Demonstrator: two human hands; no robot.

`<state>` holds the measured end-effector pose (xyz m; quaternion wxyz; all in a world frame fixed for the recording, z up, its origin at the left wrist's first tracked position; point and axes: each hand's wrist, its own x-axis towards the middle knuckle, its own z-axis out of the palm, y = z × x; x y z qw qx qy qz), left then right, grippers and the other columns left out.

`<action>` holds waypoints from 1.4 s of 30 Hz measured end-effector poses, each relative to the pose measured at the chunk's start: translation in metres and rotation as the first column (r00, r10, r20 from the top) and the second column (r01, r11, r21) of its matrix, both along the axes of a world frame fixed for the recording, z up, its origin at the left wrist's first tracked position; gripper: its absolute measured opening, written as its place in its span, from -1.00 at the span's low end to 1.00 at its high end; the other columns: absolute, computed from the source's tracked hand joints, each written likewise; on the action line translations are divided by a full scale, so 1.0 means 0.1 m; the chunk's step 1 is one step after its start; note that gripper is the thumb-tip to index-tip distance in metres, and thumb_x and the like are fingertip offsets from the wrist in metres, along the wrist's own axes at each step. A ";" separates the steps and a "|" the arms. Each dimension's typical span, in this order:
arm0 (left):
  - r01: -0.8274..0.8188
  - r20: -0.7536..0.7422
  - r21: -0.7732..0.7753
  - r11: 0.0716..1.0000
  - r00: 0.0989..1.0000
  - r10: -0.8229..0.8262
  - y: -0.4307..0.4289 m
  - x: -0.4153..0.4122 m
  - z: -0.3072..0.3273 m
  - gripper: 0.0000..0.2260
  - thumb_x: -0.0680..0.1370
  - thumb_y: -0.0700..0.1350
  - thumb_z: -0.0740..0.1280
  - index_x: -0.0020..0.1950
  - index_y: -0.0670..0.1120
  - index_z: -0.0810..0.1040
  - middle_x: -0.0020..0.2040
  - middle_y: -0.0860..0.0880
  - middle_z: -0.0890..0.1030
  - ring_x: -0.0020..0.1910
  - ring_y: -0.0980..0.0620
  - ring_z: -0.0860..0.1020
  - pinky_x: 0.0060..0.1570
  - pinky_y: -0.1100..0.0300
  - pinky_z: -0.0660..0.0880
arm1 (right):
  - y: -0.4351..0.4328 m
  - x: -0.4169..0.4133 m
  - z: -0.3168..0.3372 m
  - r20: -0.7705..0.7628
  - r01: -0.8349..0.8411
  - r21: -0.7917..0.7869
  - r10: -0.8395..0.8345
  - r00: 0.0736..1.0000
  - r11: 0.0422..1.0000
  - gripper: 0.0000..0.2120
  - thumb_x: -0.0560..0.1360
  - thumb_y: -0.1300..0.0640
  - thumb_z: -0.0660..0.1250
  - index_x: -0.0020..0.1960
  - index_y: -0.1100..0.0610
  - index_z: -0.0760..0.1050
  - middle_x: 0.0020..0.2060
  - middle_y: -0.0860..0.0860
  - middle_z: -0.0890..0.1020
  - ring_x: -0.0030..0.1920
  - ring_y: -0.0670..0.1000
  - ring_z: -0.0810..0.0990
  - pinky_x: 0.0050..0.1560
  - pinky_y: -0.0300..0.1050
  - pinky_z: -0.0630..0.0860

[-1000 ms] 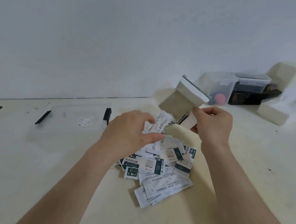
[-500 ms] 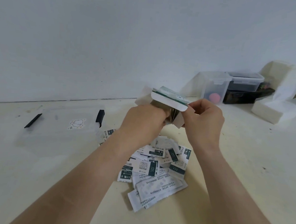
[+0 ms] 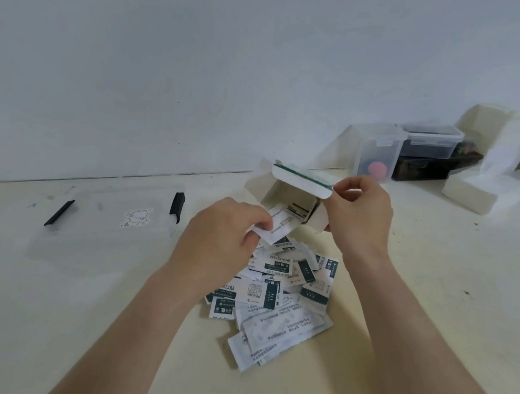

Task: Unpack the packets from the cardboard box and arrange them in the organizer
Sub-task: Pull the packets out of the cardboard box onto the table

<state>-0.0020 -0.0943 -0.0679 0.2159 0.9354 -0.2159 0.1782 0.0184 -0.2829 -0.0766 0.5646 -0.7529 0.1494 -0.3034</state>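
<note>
Head view: the cardboard box [image 3: 286, 192] is gripped by the right hand [image 3: 362, 216] above the packet pile [image 3: 286, 291]. One packet [image 3: 278, 230] is pinched by fingers [image 3: 255, 218] of the left hand [image 3: 218, 240]. Tilted further, others could be spilled wide.

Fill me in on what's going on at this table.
A person is unpacking a small white cardboard box. The right hand holds it above the cream table, open end tipped toward the left hand, which pinches a white packet at the opening. A pile of white and dark green packets lies below the hands. The clear plastic organizer with black clasps sits to the left, touched by neither hand.
</note>
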 end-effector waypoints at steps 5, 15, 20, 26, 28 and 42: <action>-0.051 -0.088 -0.013 0.999 0.995 0.049 0.15 -0.07 -0.01 -0.74 0.53 -0.21 0.28 -0.02 0.18 0.58 -0.02 0.07 0.54 -0.19 0.13 0.49 -0.15 0.23 0.42 | -0.01 -0.04 -0.01 -0.035 -0.044 -0.229 0.037 0.999 0.972 -0.81 0.47 0.19 0.36 0.04 -0.02 0.58 -0.30 -0.16 0.57 -0.31 -0.12 0.54 -0.33 -0.30 0.41; 0.048 0.051 -0.119 0.992 0.998 -0.042 0.09 -0.02 -0.12 -0.58 0.46 -0.41 0.19 0.09 0.04 0.61 0.12 0.16 0.57 0.11 0.16 0.46 0.15 0.28 0.38 | -0.02 -0.10 0.04 -0.167 -0.063 -0.227 0.025 0.986 0.972 -0.84 0.40 0.12 0.31 -0.34 0.00 0.56 -0.63 -0.08 0.44 -0.50 -0.05 0.37 -0.45 -0.18 0.25; 0.057 -0.024 -0.105 0.993 0.998 -0.060 -0.07 0.10 -0.13 -0.70 0.59 -0.09 0.24 0.32 0.09 0.47 0.21 0.13 0.49 0.13 0.13 0.44 0.13 0.27 0.36 | -0.03 -0.10 0.04 -0.137 -0.052 -0.205 0.024 0.990 0.977 -0.71 0.46 0.01 0.35 -0.31 0.19 0.61 -0.44 0.06 0.63 -0.32 0.11 0.57 -0.30 -0.09 0.45; -0.062 -0.013 -0.216 0.975 0.998 0.061 -0.21 0.19 -0.08 -0.82 0.60 0.01 0.22 0.15 0.07 0.54 0.03 0.12 0.55 -0.01 0.11 0.49 -0.03 0.25 0.39 | 0.00 -0.08 0.06 -0.055 -0.062 -0.085 0.057 0.997 0.995 -0.73 0.48 0.01 0.37 -0.34 0.10 0.62 -0.44 0.04 0.65 -0.34 0.15 0.62 -0.24 -0.01 0.54; -0.088 -0.061 -0.378 0.922 0.996 0.071 -0.27 0.17 -0.04 -0.87 0.59 0.03 0.24 0.07 0.08 0.54 -0.05 0.16 0.57 -0.09 0.20 0.52 -0.08 0.25 0.44 | 0.02 -0.09 0.07 -0.032 -0.063 -0.069 0.061 0.998 0.996 -0.74 0.47 0.01 0.39 -0.38 -0.01 0.58 -0.45 -0.10 0.64 -0.37 0.05 0.62 -0.26 -0.06 0.53; -0.306 -0.364 -0.640 0.705 0.929 0.073 -0.14 0.15 -0.11 -0.88 0.49 -0.08 0.43 -0.11 0.04 0.50 -0.24 0.13 0.69 -0.24 0.08 0.63 -0.22 0.20 0.51 | 0.07 -0.15 0.14 0.027 -0.386 0.384 0.407 0.913 0.839 -0.79 0.37 0.34 0.51 -0.02 0.35 0.59 -0.20 0.19 0.69 -0.36 0.00 0.59 -0.59 -0.37 0.28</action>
